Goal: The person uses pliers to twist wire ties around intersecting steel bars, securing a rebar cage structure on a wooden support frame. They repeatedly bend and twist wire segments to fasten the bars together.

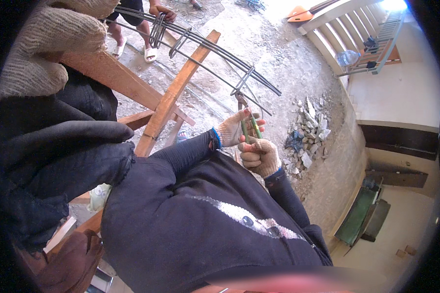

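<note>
in the head view, the right hand (262, 155) and the left hand (230, 129), both gloved, are together at a pair of green-handled pliers (257, 129). the right hand is closed at the lower ends of the handles; the left hand sits just to the left, its fingers reaching behind them (whether it grips the handles too, i cannot tell). the pliers stand between the two hands, pointing away from the body, with their head at a metal loop (243, 80) near the right end of the steel rods (225, 59). the rods cross the upper end of a wooden beam (180, 88). toward their left end, a co-worker's hand (163, 13) is beside more loops. another gloved hand (58, 49) (someone else's) looms close at the upper left. broken stones (309, 128) lie heaped on the ground (278, 63), right of the pliers.
</note>
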Demonstrator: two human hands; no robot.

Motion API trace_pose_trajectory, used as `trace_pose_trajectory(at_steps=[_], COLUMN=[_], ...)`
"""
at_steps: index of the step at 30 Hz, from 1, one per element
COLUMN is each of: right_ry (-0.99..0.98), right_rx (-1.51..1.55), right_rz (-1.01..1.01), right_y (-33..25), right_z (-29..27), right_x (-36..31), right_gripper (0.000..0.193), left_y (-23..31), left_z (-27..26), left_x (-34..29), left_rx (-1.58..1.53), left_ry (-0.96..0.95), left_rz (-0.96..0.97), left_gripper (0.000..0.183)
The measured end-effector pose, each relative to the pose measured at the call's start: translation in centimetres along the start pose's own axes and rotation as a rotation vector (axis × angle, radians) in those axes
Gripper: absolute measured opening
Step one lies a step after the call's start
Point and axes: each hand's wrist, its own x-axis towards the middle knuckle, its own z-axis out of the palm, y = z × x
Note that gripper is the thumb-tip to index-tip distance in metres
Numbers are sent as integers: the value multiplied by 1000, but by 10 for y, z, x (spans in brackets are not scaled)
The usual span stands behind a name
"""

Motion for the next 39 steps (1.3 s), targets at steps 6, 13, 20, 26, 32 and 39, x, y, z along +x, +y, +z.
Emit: trace_pose_trajectory(at_steps=[6,13,20,26,32,39], right_ry=[774,1235,1104,277,885,1213], right_rx=[-892,-2373,-2102,-299,-1407,-2442], right_rz=[-217,-593,-348,-146,-142,-820], right_y=[15,45,22,17,20,54], right_z=[32,40,9,0,39,46], right_x=[-8,9,18,9,-16,-14], right_gripper=[49,90,65,50,62,78], left_y=[-14,-29,-8,11,-6,-29], left_z=[29,43,39,49,37,53], left_x=[19,30,4,-14,-5,27], left_rx=[-102,-63,156,245,266,342], left_ry=[196,280,331,226,308,540], left_rz=[195,386,179,-8,182,302], left_gripper=[27,34,25,30,28,27])
